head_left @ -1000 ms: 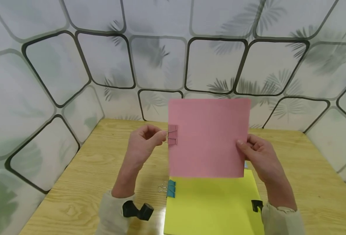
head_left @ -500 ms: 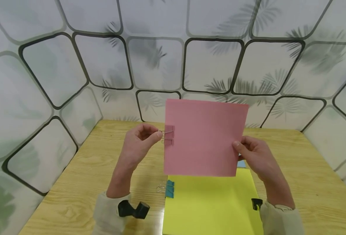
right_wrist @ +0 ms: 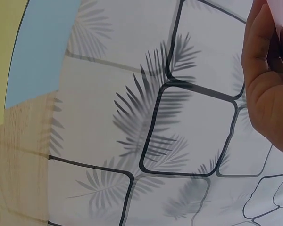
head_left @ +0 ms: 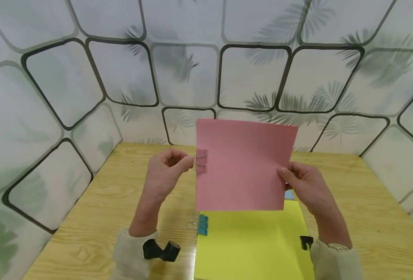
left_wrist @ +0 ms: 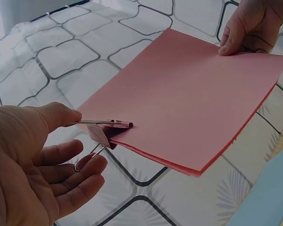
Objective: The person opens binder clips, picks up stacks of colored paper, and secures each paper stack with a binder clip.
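Note:
My left hand (head_left: pixel 164 173) pinches the wire handles of a pink binder clip (head_left: pixel 201 165), which sits on the left edge of a stack of pink paper (head_left: pixel 245 163). In the left wrist view the thumb lies on the clip's upper handle and the curled fingers are at the lower one. Across from it, my right hand (head_left: pixel 306 186) grips the stack's right edge, thumb in front and fingers behind. The stack is held up, its right side bent a little. Below it lies yellow paper (head_left: pixel 252 249) with a teal binder clip (head_left: pixel 203 225) on its left edge.
Light blue paper (head_left: pixel 289 194) shows behind the yellow paper, partly covered. All of it lies on a wood-grain table (head_left: pixel 97 210), with a patterned wall covering (head_left: pixel 188 74) behind and at the sides. A black wrist camera (head_left: pixel 160 251) is on the left sleeve.
Both hands and the pink stack have shifted slightly left in the head view, and the stack's top edge now slopes down to the right. Both grips are kept.

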`<action>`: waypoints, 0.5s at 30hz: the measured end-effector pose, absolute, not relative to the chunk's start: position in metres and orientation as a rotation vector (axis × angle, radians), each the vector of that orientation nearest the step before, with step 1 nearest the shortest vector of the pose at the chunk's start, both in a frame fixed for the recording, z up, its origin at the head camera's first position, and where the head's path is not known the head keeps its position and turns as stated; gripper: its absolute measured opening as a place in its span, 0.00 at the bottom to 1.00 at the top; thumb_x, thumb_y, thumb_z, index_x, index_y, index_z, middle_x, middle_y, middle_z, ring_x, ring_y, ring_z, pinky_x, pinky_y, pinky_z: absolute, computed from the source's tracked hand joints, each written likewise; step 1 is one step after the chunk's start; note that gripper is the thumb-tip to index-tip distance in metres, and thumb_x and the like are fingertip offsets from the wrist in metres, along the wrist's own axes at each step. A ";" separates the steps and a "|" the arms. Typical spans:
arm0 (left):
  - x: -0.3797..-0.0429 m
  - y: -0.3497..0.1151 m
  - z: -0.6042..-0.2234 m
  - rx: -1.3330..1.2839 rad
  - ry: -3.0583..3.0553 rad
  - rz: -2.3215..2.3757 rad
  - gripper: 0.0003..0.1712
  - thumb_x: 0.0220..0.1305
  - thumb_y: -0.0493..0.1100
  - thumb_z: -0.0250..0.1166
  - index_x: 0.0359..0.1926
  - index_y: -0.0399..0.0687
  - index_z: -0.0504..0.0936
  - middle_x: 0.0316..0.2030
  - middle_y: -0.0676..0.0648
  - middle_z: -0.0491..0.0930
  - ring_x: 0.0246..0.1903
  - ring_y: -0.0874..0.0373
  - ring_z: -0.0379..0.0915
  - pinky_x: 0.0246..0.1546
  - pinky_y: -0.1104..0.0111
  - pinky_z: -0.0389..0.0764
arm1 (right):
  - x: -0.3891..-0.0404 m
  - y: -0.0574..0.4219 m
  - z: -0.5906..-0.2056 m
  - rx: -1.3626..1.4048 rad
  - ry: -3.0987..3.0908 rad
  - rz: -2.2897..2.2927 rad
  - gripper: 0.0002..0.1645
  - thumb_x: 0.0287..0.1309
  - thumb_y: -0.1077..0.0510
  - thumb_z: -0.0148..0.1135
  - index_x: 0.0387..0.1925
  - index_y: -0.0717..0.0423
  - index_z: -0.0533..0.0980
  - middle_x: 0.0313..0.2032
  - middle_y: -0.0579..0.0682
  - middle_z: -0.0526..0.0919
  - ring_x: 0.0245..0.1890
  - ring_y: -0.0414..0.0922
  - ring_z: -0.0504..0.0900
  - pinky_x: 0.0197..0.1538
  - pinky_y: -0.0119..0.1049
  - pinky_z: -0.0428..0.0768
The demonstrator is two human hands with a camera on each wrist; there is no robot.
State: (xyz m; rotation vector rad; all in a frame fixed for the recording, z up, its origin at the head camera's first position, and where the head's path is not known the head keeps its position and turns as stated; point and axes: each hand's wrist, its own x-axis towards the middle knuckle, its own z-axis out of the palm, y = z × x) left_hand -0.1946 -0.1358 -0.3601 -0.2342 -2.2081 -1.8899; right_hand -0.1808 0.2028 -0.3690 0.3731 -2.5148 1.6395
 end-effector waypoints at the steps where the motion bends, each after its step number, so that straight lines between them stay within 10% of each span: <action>1: -0.194 -0.136 -0.360 -0.226 -2.208 -1.892 0.09 0.64 0.41 0.69 0.39 0.38 0.83 0.30 0.49 0.83 0.34 0.56 0.79 0.33 0.66 0.77 | -0.181 0.203 -0.369 0.381 -2.508 1.644 0.21 0.75 0.58 0.51 0.53 0.76 0.75 0.30 0.39 0.85 0.29 0.39 0.85 0.36 0.35 0.85; 15: -0.193 -0.137 -0.358 -0.242 -2.176 -1.931 0.09 0.64 0.39 0.68 0.41 0.36 0.84 0.31 0.44 0.84 0.35 0.51 0.81 0.41 0.64 0.83 | -0.181 0.202 -0.369 0.393 -2.490 1.678 0.24 0.76 0.58 0.49 0.57 0.77 0.72 0.32 0.37 0.85 0.33 0.36 0.85 0.38 0.33 0.85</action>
